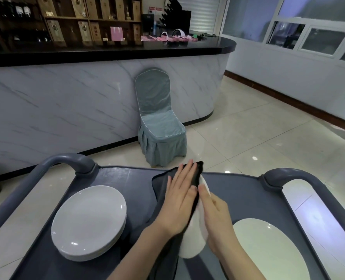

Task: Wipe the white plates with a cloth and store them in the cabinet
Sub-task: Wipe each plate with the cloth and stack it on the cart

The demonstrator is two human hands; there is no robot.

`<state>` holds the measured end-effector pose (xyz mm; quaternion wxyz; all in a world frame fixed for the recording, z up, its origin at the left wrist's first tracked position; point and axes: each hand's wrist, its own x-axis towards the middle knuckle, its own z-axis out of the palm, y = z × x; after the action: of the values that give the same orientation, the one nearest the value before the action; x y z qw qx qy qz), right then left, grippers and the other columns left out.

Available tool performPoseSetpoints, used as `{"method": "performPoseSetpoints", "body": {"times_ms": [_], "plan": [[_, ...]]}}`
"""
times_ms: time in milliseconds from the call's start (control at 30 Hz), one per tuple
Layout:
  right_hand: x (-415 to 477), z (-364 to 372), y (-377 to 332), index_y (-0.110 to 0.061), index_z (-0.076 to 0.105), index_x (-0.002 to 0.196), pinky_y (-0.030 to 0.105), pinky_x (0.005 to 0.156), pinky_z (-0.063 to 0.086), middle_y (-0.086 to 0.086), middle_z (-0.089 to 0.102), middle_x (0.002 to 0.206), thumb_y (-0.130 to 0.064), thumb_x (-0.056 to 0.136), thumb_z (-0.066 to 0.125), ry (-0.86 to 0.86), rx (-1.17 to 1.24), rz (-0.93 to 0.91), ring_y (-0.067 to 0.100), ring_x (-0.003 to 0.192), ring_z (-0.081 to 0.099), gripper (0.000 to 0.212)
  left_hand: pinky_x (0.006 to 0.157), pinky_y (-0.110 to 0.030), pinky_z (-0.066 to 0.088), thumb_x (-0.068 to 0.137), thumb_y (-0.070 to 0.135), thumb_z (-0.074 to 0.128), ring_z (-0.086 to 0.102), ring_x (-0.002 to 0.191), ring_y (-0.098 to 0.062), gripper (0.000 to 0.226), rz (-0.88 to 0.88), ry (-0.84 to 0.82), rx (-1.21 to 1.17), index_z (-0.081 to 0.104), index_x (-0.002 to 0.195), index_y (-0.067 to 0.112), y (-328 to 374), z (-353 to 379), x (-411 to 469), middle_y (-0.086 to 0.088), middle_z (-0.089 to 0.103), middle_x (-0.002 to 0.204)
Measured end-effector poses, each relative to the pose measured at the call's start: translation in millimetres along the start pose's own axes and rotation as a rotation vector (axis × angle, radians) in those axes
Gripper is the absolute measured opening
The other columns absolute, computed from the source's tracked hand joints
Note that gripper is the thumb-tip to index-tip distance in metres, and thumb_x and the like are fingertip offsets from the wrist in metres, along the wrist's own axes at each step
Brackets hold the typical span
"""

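A white plate [194, 239] stands on edge between my hands above the grey cart [139, 188]. My left hand [179, 201] lies flat, fingers spread, and presses a black cloth [159, 186] against the plate's left face. My right hand [214, 215] grips the plate from its right side. A stack of white plates [88, 221] rests on the cart's left part. One more white plate [268, 249] lies flat on the cart at the lower right. No cabinet is in view.
The cart has raised grey handles at the left [66, 160] and at the right [288, 176]. A grey-blue covered chair [159, 122] stands just beyond the cart against a marble-fronted counter [66, 106]. Tiled floor [258, 138] stretches off to the right.
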<state>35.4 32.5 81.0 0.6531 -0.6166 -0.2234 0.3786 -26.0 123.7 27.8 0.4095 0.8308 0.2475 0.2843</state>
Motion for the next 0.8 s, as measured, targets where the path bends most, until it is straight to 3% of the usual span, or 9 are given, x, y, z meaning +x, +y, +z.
{"method": "performPoseSetpoints", "body": {"times_ms": [133,300,433,533,633,733,800], "plan": [[-1.1,-20.5,-0.5,-0.009,0.078,0.081,0.022,0.056,0.055,0.009,0.077,0.085,-0.035,0.097,0.056,0.026,0.04,0.112,0.016,0.069,0.071,0.038,0.124,-0.042,0.006,0.105,0.03,0.024,-0.002,0.145,0.01,0.047,-0.088,0.017,-0.111,0.011,0.145,0.049,-24.9,-14.4,4.4,0.034,0.007,0.155],[2.1,-48.6,-9.2,-0.02,0.081,0.087,0.025,0.054,0.056,0.012,0.078,0.094,-0.048,0.087,0.058,0.023,0.156,0.156,0.022,0.08,0.076,0.036,0.123,-0.048,0.003,0.1,0.025,0.028,-0.005,0.149,-0.001,0.056,-0.02,0.052,-0.076,0.011,0.151,0.043,-37.8,-9.3,-26.7,0.027,0.003,0.16],[5.2,-38.1,-5.9,-0.025,0.081,0.093,0.026,0.062,0.058,0.01,0.077,0.102,-0.049,0.077,0.062,-0.017,0.137,0.179,0.023,0.091,0.075,0.035,0.121,-0.045,-0.001,0.1,0.036,0.02,-0.009,0.15,-0.006,0.055,0.142,-0.044,0.179,0.01,0.154,0.036,-17.5,-6.8,-12.0,0.023,-0.001,0.162],[8.9,-33.0,-4.5,-0.025,0.08,0.095,0.031,0.069,0.058,0.01,0.077,0.104,-0.051,0.074,0.063,-0.017,0.137,0.193,0.024,0.094,0.074,0.037,0.122,-0.041,0.001,0.101,0.036,0.018,-0.007,0.149,-0.003,0.054,0.174,-0.078,0.237,0.011,0.155,0.036,-15.2,-11.6,-1.1,0.024,0.0,0.161],[14.7,-39.0,-6.5,-0.023,0.082,0.088,0.025,0.06,0.058,0.009,0.078,0.098,-0.049,0.079,0.063,0.014,0.198,0.169,0.022,0.087,0.076,0.033,0.123,-0.041,0.005,0.1,0.035,0.024,-0.001,0.149,0.0,0.054,0.099,-0.003,0.141,0.014,0.153,0.036,-27.0,-15.8,-6.5,0.023,0.005,0.161],[22.9,-47.1,-10.1,-0.025,0.082,0.079,0.029,0.058,0.058,0.003,0.078,0.091,-0.046,0.089,0.063,0.121,0.299,0.124,0.018,0.08,0.076,0.029,0.123,-0.042,0.011,0.098,0.023,0.032,0.005,0.148,0.001,0.057,-0.072,0.148,-0.109,0.016,0.151,0.037,-34.1,-9.9,-24.5,0.026,0.01,0.16],[27.8,-46.7,-12.8,-0.026,0.082,0.077,0.03,0.058,0.058,0.0,0.079,0.09,-0.047,0.09,0.064,0.183,0.364,0.115,0.017,0.078,0.075,0.03,0.123,-0.038,0.008,0.098,0.024,0.031,0.002,0.149,-0.001,0.056,-0.081,0.19,-0.152,0.015,0.151,0.034,-30.2,-2.3,-38.3,0.028,0.006,0.16]]}}
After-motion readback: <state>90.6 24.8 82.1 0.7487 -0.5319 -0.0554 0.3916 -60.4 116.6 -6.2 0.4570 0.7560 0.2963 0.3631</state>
